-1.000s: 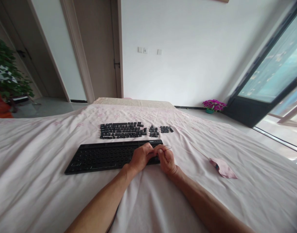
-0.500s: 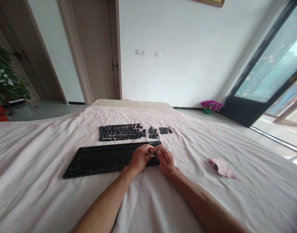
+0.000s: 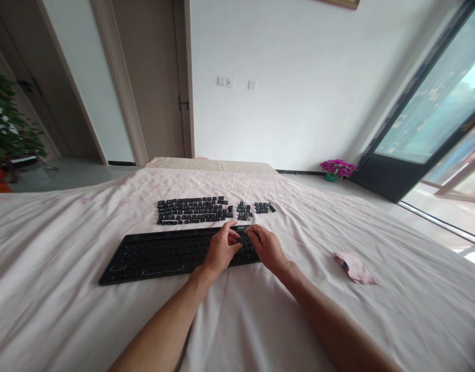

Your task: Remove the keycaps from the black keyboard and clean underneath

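A black keyboard with its keys taken off lies on a pale pink bedsheet. Beyond it, several loose black keycaps are laid out in rows. Both hands meet over the keyboard's right end. My left hand has its fingers curled, thumb and fingertips pinched together on the keyboard's top edge. My right hand faces it, fingers bent and closed, fingertips touching the left hand's. What is between the fingertips is too small to make out.
A small pink cloth pouch lies on the sheet to the right. A pot of purple flowers stands on the floor by a glass door. A green plant is at the far left, and a wooden door behind.
Both hands have moved a little forward, further onto the keyboard's right end. The thin wire seen at my right fingertips earlier no longer shows.
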The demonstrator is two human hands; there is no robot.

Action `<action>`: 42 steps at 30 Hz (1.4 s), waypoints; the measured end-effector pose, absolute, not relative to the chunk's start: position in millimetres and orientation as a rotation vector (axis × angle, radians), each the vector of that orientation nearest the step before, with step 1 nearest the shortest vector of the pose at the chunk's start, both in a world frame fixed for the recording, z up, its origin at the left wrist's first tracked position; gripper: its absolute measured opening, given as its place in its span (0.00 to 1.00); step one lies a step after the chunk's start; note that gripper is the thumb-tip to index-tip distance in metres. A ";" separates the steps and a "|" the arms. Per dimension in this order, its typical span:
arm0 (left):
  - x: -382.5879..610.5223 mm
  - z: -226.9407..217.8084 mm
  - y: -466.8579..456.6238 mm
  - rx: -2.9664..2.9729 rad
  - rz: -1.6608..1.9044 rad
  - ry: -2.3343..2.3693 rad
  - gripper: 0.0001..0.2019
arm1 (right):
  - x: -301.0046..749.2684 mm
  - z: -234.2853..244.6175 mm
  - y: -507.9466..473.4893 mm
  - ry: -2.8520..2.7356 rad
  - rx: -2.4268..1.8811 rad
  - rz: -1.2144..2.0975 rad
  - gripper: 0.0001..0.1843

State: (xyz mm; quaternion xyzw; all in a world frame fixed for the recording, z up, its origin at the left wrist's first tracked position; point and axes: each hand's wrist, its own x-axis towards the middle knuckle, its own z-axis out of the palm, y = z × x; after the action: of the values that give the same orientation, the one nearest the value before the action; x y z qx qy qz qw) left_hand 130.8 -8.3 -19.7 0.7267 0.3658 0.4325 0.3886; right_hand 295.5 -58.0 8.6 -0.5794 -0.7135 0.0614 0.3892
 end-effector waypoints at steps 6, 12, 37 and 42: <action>130.8 -20.2 -10.8 1.836 1.137 0.852 0.30 | 290.8 11.8 -56.9 -1.911 -1.603 0.072 0.10; 132.0 -22.2 -10.3 1.824 1.111 0.825 0.32 | 288.5 13.4 -60.4 -1.820 -1.679 0.240 0.03; 132.8 -20.7 -8.5 2.062 1.000 0.860 0.12 | 409.4 -20.7 43.2 -1.341 -1.962 0.319 0.15; 133.3 -22.0 -7.9 2.089 0.993 0.856 0.13 | 412.2 -27.3 53.5 -1.356 -2.005 0.318 0.15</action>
State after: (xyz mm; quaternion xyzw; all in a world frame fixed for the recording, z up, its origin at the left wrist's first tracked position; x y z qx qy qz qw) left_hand 133.3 -7.9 -22.0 0.7991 0.3275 0.3799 0.3314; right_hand 412.2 53.5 -27.3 -0.7716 -0.5217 0.1223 0.3429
